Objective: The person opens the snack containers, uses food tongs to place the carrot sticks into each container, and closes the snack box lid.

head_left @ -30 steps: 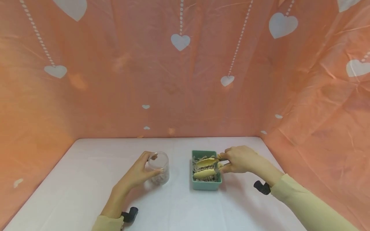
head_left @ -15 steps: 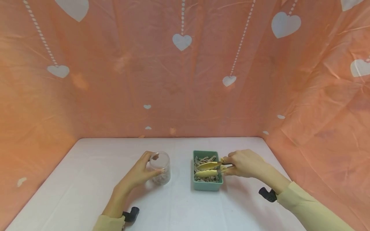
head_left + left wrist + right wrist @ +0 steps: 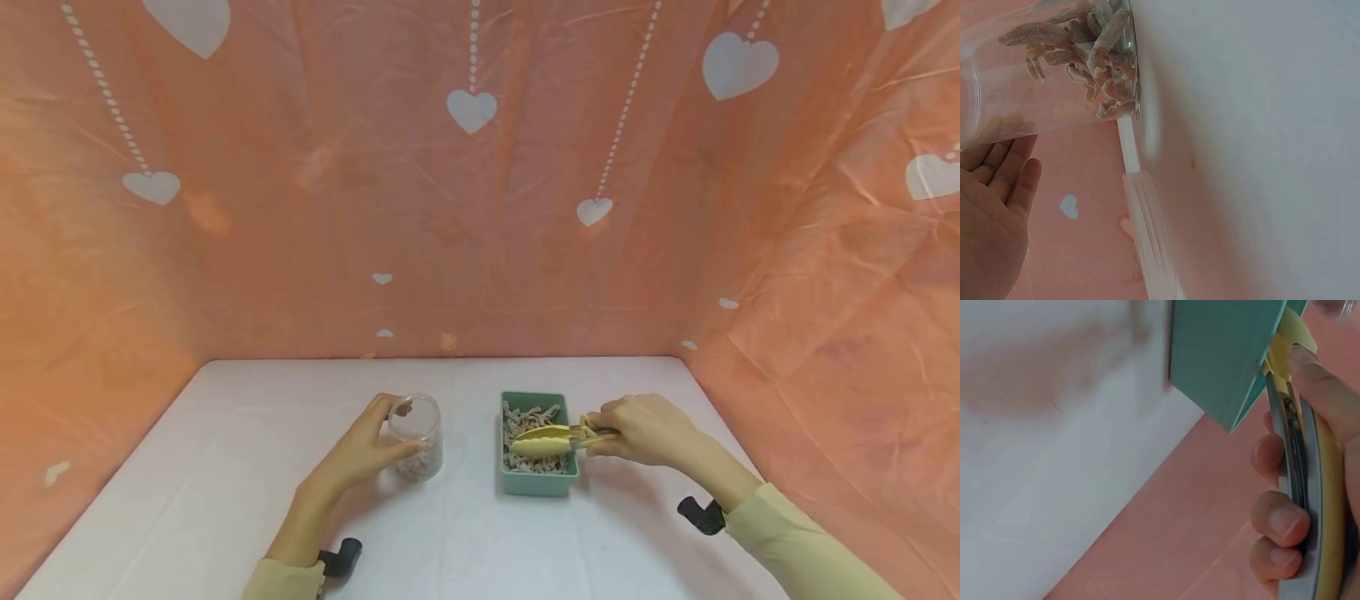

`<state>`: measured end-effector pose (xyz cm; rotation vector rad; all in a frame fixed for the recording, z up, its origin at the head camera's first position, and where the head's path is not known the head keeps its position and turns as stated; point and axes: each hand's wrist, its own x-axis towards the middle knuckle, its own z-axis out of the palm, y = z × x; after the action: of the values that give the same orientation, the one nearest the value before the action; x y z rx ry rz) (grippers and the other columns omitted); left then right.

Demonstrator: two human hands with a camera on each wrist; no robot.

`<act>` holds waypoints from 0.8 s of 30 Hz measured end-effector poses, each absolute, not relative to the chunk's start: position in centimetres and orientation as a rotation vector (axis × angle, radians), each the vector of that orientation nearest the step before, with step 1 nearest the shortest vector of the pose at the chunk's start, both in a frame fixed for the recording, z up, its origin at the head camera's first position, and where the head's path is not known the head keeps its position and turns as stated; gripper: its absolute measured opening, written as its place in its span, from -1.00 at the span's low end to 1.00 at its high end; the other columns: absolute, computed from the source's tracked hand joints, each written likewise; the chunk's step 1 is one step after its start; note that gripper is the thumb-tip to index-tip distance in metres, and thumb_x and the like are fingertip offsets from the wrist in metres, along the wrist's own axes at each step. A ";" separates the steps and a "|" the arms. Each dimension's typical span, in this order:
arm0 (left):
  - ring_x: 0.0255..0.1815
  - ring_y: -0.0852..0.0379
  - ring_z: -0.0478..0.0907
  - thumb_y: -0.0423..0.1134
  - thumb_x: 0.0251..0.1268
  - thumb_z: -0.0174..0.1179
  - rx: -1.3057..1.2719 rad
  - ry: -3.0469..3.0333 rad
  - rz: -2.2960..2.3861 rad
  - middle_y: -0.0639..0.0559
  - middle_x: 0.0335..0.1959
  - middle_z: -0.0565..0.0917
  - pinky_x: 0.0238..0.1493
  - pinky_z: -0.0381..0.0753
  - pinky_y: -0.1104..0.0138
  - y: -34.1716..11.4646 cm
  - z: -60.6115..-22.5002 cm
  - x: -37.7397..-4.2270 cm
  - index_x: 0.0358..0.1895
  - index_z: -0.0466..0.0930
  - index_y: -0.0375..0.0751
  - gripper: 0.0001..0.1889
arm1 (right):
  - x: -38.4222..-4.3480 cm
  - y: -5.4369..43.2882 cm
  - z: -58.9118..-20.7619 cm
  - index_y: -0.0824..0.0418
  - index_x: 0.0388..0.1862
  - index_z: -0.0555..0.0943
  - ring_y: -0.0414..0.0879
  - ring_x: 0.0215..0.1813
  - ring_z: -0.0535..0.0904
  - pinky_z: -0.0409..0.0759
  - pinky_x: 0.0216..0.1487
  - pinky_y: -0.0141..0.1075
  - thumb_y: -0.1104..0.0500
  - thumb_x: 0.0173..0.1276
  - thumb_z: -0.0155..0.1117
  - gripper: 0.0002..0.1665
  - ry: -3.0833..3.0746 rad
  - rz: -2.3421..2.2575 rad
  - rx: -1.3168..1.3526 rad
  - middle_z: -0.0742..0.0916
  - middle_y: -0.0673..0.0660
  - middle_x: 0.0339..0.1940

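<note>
My left hand [image 3: 367, 446] holds a clear jar [image 3: 418, 433] standing on the table, thumb at its front and fingers behind the rim. Brown, finger-like dried pieces [image 3: 1107, 53] lie in the jar's bottom. With my right hand [image 3: 641, 429] I grip yellow-tipped tongs [image 3: 542, 446], fingers wrapped round their metal arms in the right wrist view. The tong heads are close together over the contents of a green rectangular box [image 3: 536, 483]. Grey-brown dried strips [image 3: 534, 417] fill it. Whether the tongs pinch a strip I cannot tell.
A white-covered table [image 3: 480, 550] carries the jar on the left and the box on the right. A translucent, lid-like disc [image 3: 1150, 234] shows beyond the jar in the left wrist view. An orange cloth with white hearts [image 3: 480, 250] hangs behind and at both sides.
The tong heads, spread apart a second ago, have come together over the strips. My right hand has moved slightly right and toward me. The left hand stays on the jar.
</note>
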<state>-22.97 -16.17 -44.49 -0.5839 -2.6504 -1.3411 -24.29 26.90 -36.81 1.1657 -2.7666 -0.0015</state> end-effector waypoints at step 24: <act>0.38 -0.25 0.45 -0.05 0.29 0.48 -0.561 -2.674 -1.341 -0.16 0.25 0.54 0.42 0.33 -0.26 -16.1 -44.4 -22.9 0.33 0.44 -0.34 -0.33 | -22.9 29.4 -38.0 0.12 0.05 0.81 -0.38 -0.49 0.31 0.29 -0.49 -0.41 -0.21 0.27 0.51 -0.47 -2.770 0.207 0.891 0.54 -0.31 -0.50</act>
<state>-22.93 -16.06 -44.38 -0.5612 -2.6741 -1.3410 -22.85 29.37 -38.01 0.8914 -2.7697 0.2066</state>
